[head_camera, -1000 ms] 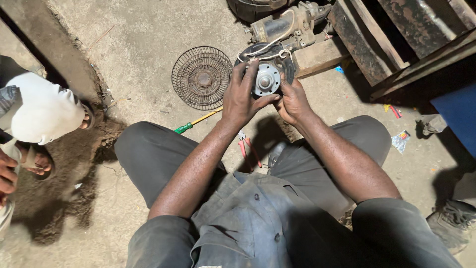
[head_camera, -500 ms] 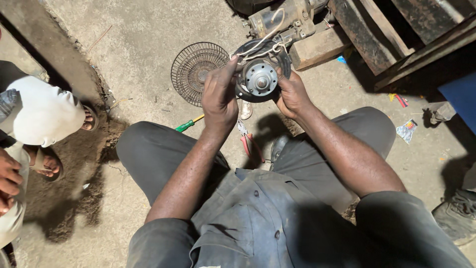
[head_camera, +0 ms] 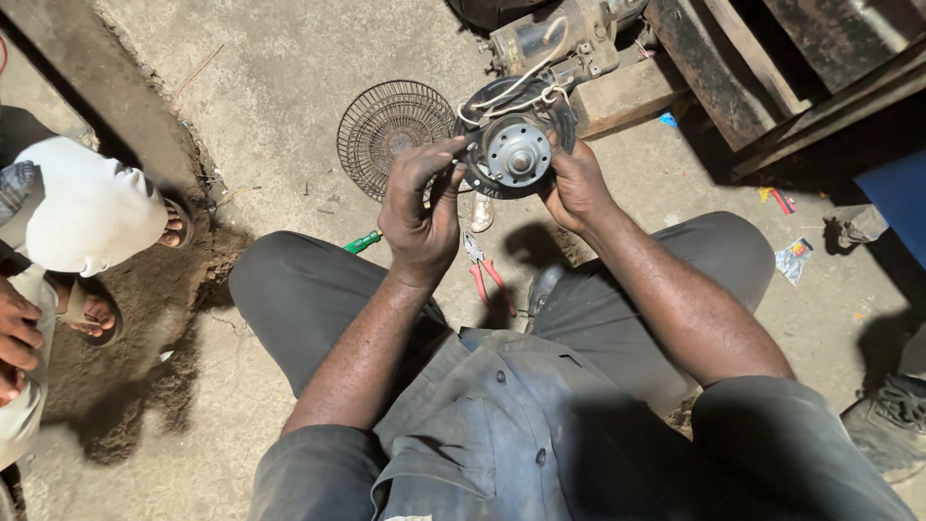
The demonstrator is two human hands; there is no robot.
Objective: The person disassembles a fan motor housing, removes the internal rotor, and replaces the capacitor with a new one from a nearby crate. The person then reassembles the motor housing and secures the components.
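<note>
Both hands up in front of the knees, each with a grip on a round motor part: dark ring outside, silver hub with a short shaft in the middle, white wires looped over its top edge. Left hand pinches the left rim, thumb and fingers curled onto the edge. Right hand clasps the right and lower rim from behind, palm mostly hidden by the part. Part is held off the floor, face turned toward the camera.

Just behind it on the concrete floor lies a round wire fan guard, flat, partly covered by the left hand. Above the part, a greyish motor body sits on a wooden block. Between the knees: red-handled pliers on the floor; a green screwdriver handle sticks out beside the left knee. Dark wooden beams at upper right. Far left, another person's sandalled feet and a hand.
</note>
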